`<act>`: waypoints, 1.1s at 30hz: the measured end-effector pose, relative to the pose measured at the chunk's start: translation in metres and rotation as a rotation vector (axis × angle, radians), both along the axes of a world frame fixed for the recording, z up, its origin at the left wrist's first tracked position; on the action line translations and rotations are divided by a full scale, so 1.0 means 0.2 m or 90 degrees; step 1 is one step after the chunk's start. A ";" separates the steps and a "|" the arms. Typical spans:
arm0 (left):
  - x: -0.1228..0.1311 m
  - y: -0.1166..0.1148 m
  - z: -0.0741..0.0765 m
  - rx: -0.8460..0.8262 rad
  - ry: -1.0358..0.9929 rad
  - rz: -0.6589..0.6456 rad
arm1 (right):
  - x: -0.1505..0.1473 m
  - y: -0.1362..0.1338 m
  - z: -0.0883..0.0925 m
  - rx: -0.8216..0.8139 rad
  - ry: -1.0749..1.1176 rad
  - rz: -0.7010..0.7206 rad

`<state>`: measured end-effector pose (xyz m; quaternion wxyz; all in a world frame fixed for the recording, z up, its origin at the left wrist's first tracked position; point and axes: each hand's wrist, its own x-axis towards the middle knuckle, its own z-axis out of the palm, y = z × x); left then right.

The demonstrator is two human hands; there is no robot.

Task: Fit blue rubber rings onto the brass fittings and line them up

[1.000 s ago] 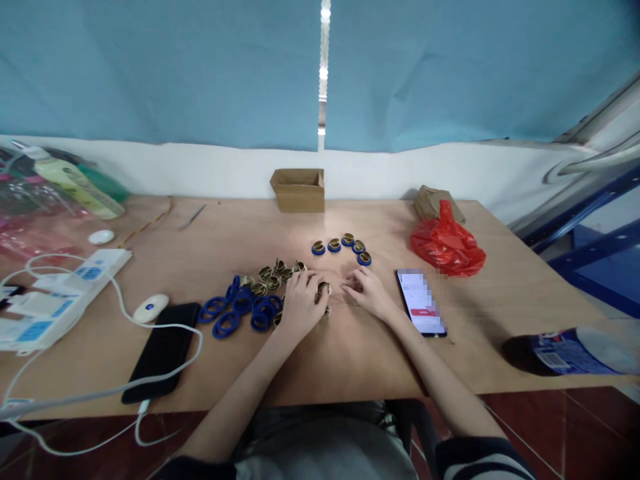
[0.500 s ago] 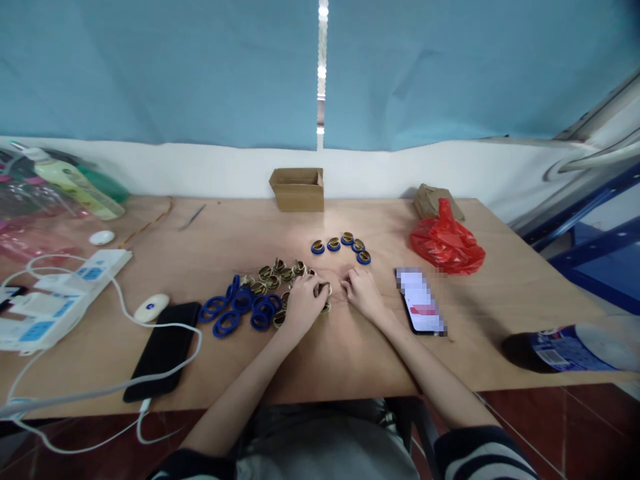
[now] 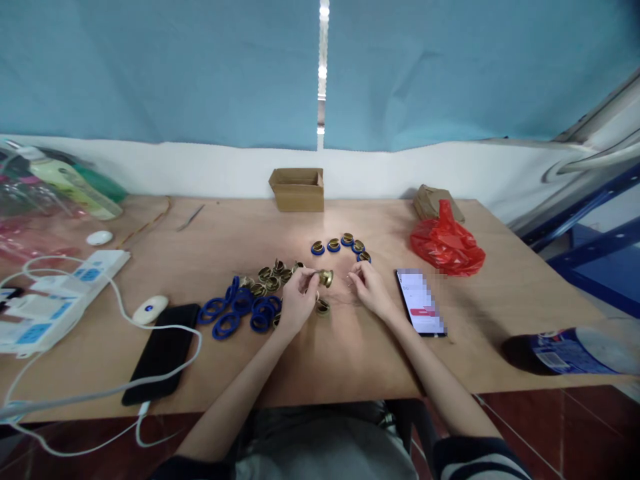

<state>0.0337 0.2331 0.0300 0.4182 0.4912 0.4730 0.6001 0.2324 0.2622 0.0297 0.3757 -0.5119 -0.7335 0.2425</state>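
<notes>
— Now, from the head camera, what is your left hand doing?
— My left hand point(image 3: 296, 301) pinches a small round brass cap point(image 3: 327, 277) in its fingertips, just above the wooden table point(image 3: 350, 353) and between my two hands. My right hand point(image 3: 369, 291) is loosely curled beside it. I cannot tell whether it holds anything.
— And the next move?
— I judge it calls for a fine two-handed grip. The heap of blue rubbery rings point(image 3: 235, 312) lies just to my left. The cap's details are too small to make out.
</notes>
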 end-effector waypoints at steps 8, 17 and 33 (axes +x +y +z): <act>-0.02 0.01 0.03 -0.135 -0.332 -0.143 | -0.01 -0.01 0.02 -0.064 0.088 0.052; -0.05 0.02 0.07 -0.159 -0.433 -0.128 | 0.01 -0.06 0.07 -0.141 -0.102 0.201; -0.03 0.01 0.07 -0.166 -0.405 -0.163 | -0.07 -0.11 -0.02 -0.179 -0.172 0.264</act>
